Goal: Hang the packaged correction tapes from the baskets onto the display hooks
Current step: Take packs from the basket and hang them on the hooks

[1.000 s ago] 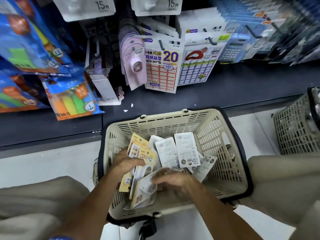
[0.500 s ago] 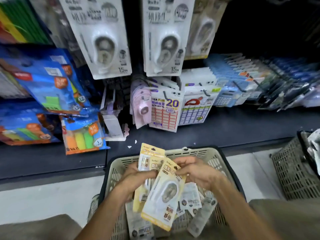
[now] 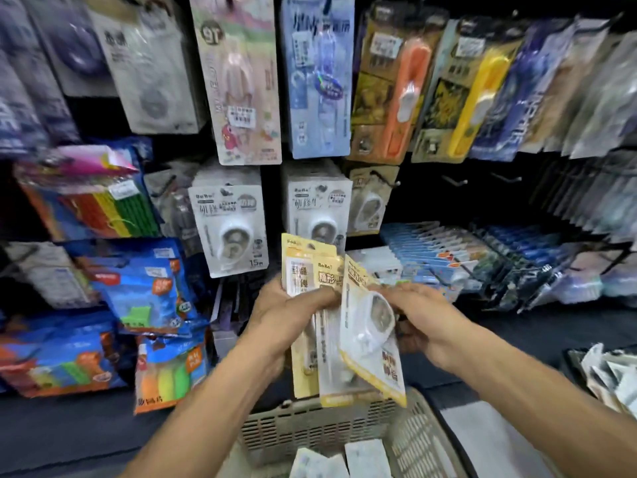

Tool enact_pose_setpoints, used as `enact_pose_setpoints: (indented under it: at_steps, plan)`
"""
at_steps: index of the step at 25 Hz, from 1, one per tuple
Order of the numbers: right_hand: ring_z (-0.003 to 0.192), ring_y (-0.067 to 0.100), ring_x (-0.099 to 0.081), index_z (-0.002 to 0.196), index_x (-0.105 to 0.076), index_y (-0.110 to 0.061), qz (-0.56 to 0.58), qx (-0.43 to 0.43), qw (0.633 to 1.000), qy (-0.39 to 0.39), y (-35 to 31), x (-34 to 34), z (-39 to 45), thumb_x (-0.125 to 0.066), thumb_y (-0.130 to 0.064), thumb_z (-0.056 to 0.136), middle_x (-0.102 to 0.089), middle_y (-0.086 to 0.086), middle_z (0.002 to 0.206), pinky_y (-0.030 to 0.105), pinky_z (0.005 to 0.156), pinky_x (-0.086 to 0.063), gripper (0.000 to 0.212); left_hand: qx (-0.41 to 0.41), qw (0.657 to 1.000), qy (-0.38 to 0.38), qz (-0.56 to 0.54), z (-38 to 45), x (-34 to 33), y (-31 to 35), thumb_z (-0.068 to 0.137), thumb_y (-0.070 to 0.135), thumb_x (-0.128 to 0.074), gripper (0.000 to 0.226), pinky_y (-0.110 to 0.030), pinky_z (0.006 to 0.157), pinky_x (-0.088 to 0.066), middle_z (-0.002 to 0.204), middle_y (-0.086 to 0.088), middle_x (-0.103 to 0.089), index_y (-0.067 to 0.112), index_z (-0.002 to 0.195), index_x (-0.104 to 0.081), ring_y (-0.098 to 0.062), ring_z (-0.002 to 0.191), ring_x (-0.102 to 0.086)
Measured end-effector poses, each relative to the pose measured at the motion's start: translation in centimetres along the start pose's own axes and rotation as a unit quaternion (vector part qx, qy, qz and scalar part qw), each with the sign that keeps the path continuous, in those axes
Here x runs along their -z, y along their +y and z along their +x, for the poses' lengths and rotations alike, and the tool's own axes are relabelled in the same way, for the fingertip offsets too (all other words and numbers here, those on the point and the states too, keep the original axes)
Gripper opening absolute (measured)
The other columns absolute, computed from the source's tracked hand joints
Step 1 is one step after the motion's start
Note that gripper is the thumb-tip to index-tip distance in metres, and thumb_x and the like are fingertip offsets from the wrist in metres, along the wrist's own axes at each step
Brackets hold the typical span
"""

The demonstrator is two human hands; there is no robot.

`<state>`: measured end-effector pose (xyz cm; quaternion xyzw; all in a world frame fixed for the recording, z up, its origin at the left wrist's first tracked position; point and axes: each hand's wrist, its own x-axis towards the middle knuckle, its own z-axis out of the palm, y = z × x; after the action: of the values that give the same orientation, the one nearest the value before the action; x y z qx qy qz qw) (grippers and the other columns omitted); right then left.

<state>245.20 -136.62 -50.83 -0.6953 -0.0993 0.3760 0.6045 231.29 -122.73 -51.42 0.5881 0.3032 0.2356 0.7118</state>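
I hold a fanned bunch of yellow-carded correction tape packs (image 3: 312,270) upright in front of the display. My left hand (image 3: 287,310) grips the back packs at their left edge. My right hand (image 3: 422,317) grips the front pack (image 3: 370,326), which tilts to the right and shows a white tape dispenser under a clear blister. Just behind the bunch, white-carded correction tapes (image 3: 229,219) hang on hooks, with a second column (image 3: 319,208) to their right. Bare black hooks (image 3: 455,181) stick out at the right. The beige basket (image 3: 310,426) sits below my hands with several white packs (image 3: 365,457) inside.
Blue bags of coloured items (image 3: 138,291) hang at the left. Taller pen and tape packs (image 3: 317,77) hang in the row above. Rows of blue-carded goods (image 3: 448,253) lean on the black shelf at the right. A second basket with packets (image 3: 610,377) stands at the far right edge.
Both hands rose out of the basket with the yellow packs and came up in front of the hanging white tapes. The view tilted upward, so the basket dropped to the bottom edge.
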Motion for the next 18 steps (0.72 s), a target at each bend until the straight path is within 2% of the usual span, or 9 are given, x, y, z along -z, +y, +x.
enact_pose_setpoints:
  at_steps: [2,4,6,8,11,13,15,17,18]
  plan:
    - [0.058,0.019,-0.068,0.109,-0.072,-0.005,0.082,-0.023,0.996,-0.026,0.4,-0.1,-0.3,-0.067,-0.022,0.095,-0.074,0.006,0.073,0.029,0.053,-0.054,0.022,0.029,1.000,-0.002,0.011,-0.2,0.1,0.5,0.061,0.017,-0.086,0.027,-0.047,0.079,-0.064,0.086,-0.009,-0.081,0.013,0.088,-0.080,-0.028,0.081,-0.079]
    - [0.074,0.025,-0.066,0.112,-0.072,-0.002,0.114,-0.028,0.990,-0.071,-0.1,0.4,-0.2,-0.067,-0.016,0.089,-0.072,0.010,0.086,0.035,0.066,-0.053,0.027,0.055,0.998,0.019,-0.007,-0.1,0.4,0.2,0.068,0.014,-0.086,0.020,-0.056,0.079,-0.061,0.085,-0.016,-0.080,0.009,0.087,-0.081,-0.033,0.079,-0.076]
    - [0.090,0.028,-0.066,0.124,-0.068,-0.004,0.115,-0.001,0.984,-0.139,-1.0,1.0,-0.3,-0.070,-0.008,0.077,-0.072,0.010,0.107,0.039,0.070,-0.056,0.047,0.066,0.997,0.037,-0.034,0.3,0.6,-0.2,0.075,0.010,-0.082,0.021,-0.049,0.076,-0.063,0.087,-0.016,-0.080,0.007,0.095,-0.079,-0.032,0.079,-0.077]
    - [0.092,0.024,-0.072,0.129,-0.062,-0.018,0.075,0.045,0.982,-0.170,-1.3,1.6,-0.2,-0.071,0.007,0.072,-0.073,0.005,0.121,0.038,0.064,-0.059,0.063,0.071,0.995,0.038,-0.063,0.4,0.7,-0.2,0.076,0.011,-0.082,0.028,-0.042,0.075,-0.063,0.090,-0.015,-0.081,0.007,0.103,-0.077,-0.033,0.082,-0.078]
    - [0.094,0.028,-0.075,0.131,-0.055,-0.027,0.051,0.111,0.983,-0.138,-2.0,2.5,-0.4,-0.080,-0.001,0.065,-0.074,0.008,0.118,0.041,0.068,-0.061,0.076,0.051,0.996,0.023,-0.066,0.0,0.8,0.5,0.074,0.009,-0.083,0.028,-0.040,0.074,-0.064,0.092,-0.014,-0.081,0.009,0.102,-0.078,-0.031,0.081,-0.079]
    - [0.092,0.029,-0.075,0.129,-0.059,-0.028,0.074,0.179,0.975,-0.106,-2.9,3.8,-0.3,-0.087,-0.007,0.062,-0.076,0.009,0.114,0.042,0.067,-0.062,0.075,0.024,0.998,0.019,-0.058,-0.4,1.5,1.6,0.069,0.012,-0.086,0.030,-0.043,0.078,-0.063,0.093,-0.012,-0.081,0.014,0.098,-0.080,-0.030,0.082,-0.079]
    - [0.089,0.027,-0.075,0.125,-0.063,-0.028,0.100,0.245,0.962,-0.073,-4.2,5.5,-0.3,-0.087,-0.010,0.067,-0.075,0.005,0.113,0.037,0.060,-0.060,0.065,-0.015,0.998,-0.001,-0.063,-0.6,2.4,2.9,0.055,0.021,-0.089,0.044,-0.040,0.071,-0.063,0.094,-0.010,-0.082,0.017,0.098,-0.080,-0.029,0.083,-0.079]
    - [0.090,0.024,-0.074,0.123,-0.064,-0.028,0.063,0.282,0.957,-0.023,-5.1,6.3,0.0,-0.081,-0.014,0.077,-0.075,0.003,0.114,0.034,0.062,-0.059,0.052,-0.034,0.996,-0.016,-0.083,-0.8,3.0,3.8,0.045,0.026,-0.088,0.058,-0.033,0.058,-0.062,0.095,-0.011,-0.081,0.016,0.101,-0.078,-0.029,0.080,-0.079]
    - [0.090,0.022,-0.075,0.122,-0.065,-0.028,0.043,0.287,0.957,-0.001,-5.2,6.3,0.3,-0.076,-0.012,0.083,-0.075,0.002,0.114,0.033,0.063,-0.059,0.044,-0.037,0.995,-0.020,-0.089,-0.9,3.1,3.9,0.044,0.026,-0.089,0.061,-0.032,0.058,-0.062,0.095,-0.012,-0.081,0.015,0.103,-0.077,-0.029,0.080,-0.079]
